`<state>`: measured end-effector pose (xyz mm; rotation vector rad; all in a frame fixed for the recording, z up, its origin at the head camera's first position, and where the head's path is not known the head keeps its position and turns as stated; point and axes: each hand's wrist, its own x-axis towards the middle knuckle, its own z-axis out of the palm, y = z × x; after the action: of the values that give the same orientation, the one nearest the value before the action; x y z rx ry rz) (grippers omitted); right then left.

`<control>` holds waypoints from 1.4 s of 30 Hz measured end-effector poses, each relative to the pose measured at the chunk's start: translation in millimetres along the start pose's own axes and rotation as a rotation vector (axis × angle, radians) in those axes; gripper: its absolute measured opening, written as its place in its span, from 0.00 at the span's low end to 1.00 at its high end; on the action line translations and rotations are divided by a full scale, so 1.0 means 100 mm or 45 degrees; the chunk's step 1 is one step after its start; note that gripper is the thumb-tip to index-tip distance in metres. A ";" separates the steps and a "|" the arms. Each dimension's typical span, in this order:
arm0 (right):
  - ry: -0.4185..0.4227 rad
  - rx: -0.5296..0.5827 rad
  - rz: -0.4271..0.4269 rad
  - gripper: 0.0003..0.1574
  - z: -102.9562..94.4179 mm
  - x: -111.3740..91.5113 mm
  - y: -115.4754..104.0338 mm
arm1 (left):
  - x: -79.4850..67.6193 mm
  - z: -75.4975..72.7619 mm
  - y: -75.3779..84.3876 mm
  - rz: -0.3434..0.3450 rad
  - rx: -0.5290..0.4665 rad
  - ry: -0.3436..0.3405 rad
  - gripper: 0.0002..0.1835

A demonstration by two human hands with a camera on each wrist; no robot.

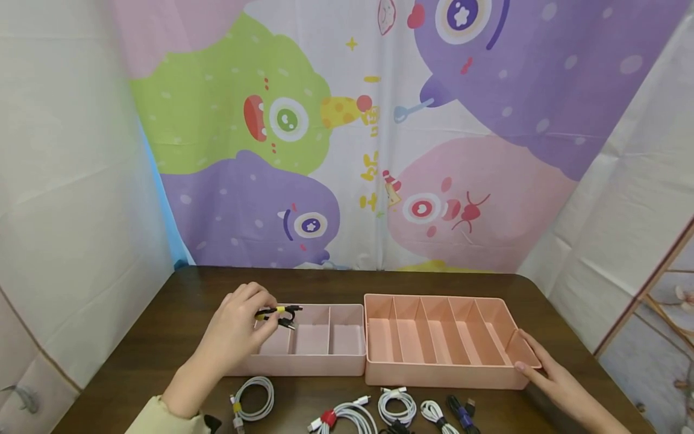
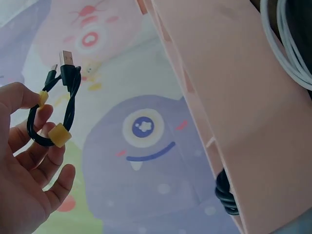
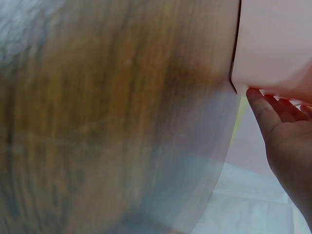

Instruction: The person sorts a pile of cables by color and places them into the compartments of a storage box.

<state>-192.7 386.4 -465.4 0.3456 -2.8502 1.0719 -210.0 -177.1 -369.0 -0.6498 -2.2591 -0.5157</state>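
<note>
Dark brown wooden bench (image 1: 127, 367) beneath it all, and on it the long peach plastic box (image 1: 444, 375), five slim compartments side by side! Right against its left end sits the pale pink plastic box (image 1: 317, 366), lower and divided too. My right hand (image 1: 558, 383) has the peach box by its right front corner, thumb at the front, fingers along the end wall, grip spread wide. And my left hand (image 1: 238, 322): grip nearly closed, thumb and fingers pinching, up above the pale pink box's left part! Near the front lie a coiled white cable with a yellow tie (image 1: 269, 401) and a white cable bundle with a red tie (image 1: 352, 411). Smallest, in that left pinch: a looped black USB cable with yellow ties (image 2: 72, 105), plugs free of my fingers.
</note>
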 end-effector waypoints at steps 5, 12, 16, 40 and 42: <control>-0.006 0.002 -0.002 0.42 0.01 0.00 0.00 | -0.02 0.04 -0.09 -0.050 0.016 -0.022 0.06; -0.025 0.033 0.019 0.42 0.00 0.00 -0.01 | -0.05 0.12 -0.17 -0.099 0.004 -0.042 0.06; -0.030 0.023 0.035 0.42 0.00 -0.01 0.00 | -0.07 0.18 -0.21 -0.125 -0.005 -0.053 0.05; -0.008 -0.008 -0.015 0.41 0.00 -0.01 -0.02 | -0.25 0.46 -0.44 -0.292 0.036 -0.173 0.06; -0.008 -0.011 -0.009 0.41 0.00 -0.01 -0.02 | -0.26 0.49 -0.45 -0.290 0.048 -0.187 0.06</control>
<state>-191.6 385.1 -464.7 0.3585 -2.8562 1.0594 -246.2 -194.7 -427.9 -0.4249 -2.4918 -0.5484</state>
